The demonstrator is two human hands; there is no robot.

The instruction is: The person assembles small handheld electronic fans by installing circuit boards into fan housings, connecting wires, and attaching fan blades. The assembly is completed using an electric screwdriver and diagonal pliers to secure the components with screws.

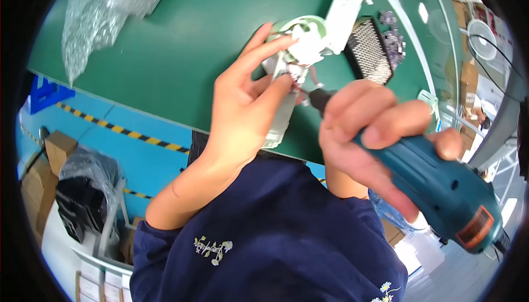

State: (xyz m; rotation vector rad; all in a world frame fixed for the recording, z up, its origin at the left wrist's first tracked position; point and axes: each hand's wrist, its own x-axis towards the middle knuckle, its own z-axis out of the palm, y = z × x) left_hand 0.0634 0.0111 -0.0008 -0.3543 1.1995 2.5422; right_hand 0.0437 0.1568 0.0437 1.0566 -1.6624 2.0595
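Observation:
My right hand (366,128) is wrapped round a teal corded electric screwdriver (446,178), its dark nose pointing left. The nose is beside a white jointed plastic arm assembly (343,18), close to small wires in its lower part; whether the tip touches a screw, I cannot tell. Gripping that lower part is my left hand (239,101), with the thumb near the wires and fingers spread along the round joint. From there the assembly stretches away toward the far edge of the view, lying on the green table mat (187,43).
Right of the assembly stands a black tray (352,60) with many small metal pieces, with dark small parts (392,40) next to it. Clear plastic wrap (102,18) lies at the far left. Boxes and a wrapped black chair (82,205) stand on the floor at left.

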